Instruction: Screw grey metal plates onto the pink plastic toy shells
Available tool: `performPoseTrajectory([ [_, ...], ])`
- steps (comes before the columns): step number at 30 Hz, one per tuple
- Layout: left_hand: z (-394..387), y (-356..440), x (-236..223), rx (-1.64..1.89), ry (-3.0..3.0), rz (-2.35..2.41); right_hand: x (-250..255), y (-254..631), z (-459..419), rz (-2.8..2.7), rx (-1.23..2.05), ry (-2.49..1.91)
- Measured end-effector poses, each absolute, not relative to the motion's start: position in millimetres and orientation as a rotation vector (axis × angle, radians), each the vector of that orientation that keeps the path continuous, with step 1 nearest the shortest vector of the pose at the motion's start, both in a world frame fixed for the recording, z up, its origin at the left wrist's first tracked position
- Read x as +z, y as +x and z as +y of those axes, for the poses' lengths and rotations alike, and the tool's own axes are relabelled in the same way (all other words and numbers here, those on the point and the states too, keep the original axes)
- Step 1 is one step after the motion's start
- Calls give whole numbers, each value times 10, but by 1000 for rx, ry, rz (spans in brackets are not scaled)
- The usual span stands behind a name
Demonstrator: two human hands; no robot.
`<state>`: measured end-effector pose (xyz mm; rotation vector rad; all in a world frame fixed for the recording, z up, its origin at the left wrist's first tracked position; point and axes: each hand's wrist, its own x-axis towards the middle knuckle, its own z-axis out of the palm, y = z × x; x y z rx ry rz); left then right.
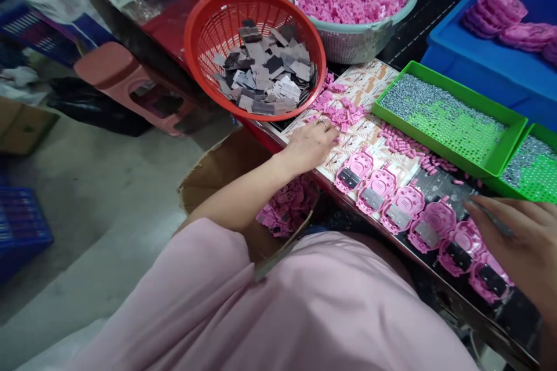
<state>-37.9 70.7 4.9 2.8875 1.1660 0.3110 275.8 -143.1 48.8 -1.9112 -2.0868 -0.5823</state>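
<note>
My left hand (311,144) reaches over the near edge of the worktable, fingers stretched towards a loose heap of small pink plastic parts (346,116); its fingertips are at the heap and no held piece shows. A row of several pink watch-shaped plastic casings (402,207) runs along the table edge, each with a grey or black plate over its lower part. At the right end of the row, my right hand (520,237) is closed on a thin grey tool (494,217), partly hidden and blurred. The hand covers part of the last casings.
A red basket (191,64) holds grey and black plates. Behind it stands a pale basin (348,40) of pink parts. Green trays (452,156) hold small metal screws, with pink pieces (404,145) alongside. A blue bin (478,81) is far right; a cardboard box (209,179) stands below.
</note>
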Motion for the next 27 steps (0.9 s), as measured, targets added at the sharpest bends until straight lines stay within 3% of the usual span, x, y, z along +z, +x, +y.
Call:
performPoseTrajectory([
  [5,687,-273,116,627,2251,923,671,2248,-948,-2332,-496,-1631],
  [12,364,270,322,387,1212,335,695,1931,-731,-2199,-323,-1596],
  [22,53,762,475,42,914,156,716,2200,-1287,-1905,-355,-1518],
  [27,15,758,515,59,1184,238,623,2364,-1543,-1517,-260,-1675],
])
